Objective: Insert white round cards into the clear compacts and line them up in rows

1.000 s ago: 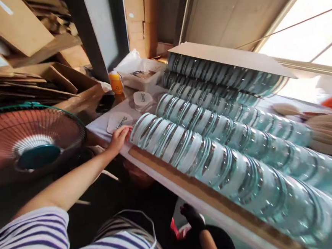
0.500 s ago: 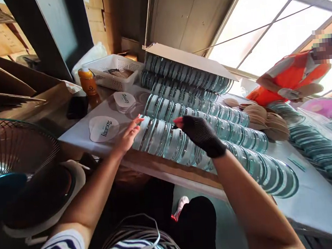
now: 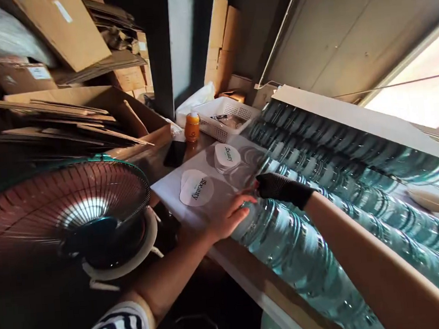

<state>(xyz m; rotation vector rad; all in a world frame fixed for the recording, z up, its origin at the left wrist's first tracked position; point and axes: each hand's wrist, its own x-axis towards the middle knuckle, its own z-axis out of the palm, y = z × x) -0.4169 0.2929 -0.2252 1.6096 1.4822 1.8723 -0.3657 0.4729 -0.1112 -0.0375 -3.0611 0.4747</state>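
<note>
Long rows of clear round glass discs (image 3: 286, 240) stand on edge across a white table (image 3: 168, 189). My bare left hand (image 3: 229, 215) presses flat against the near end of the front row, fingers spread. My right hand (image 3: 282, 189), in a black mesh glove, rests on top of the same end of the row, just beyond my left fingers. Two stacks of white oval labels (image 3: 195, 187) with dark script lie on the table just left of both hands.
A running fan (image 3: 63, 212) stands close at my left. An orange bottle (image 3: 192, 127), a black phone (image 3: 175, 153) and a white basket (image 3: 225, 116) sit at the table's far end. Cardboard sheets and boxes (image 3: 59, 116) pile up at left. A white board (image 3: 352, 118) covers the far rows.
My view has swung left, so the person in orange is out of sight. My gloved right hand has moved left to the row's end, close to my left hand.
</note>
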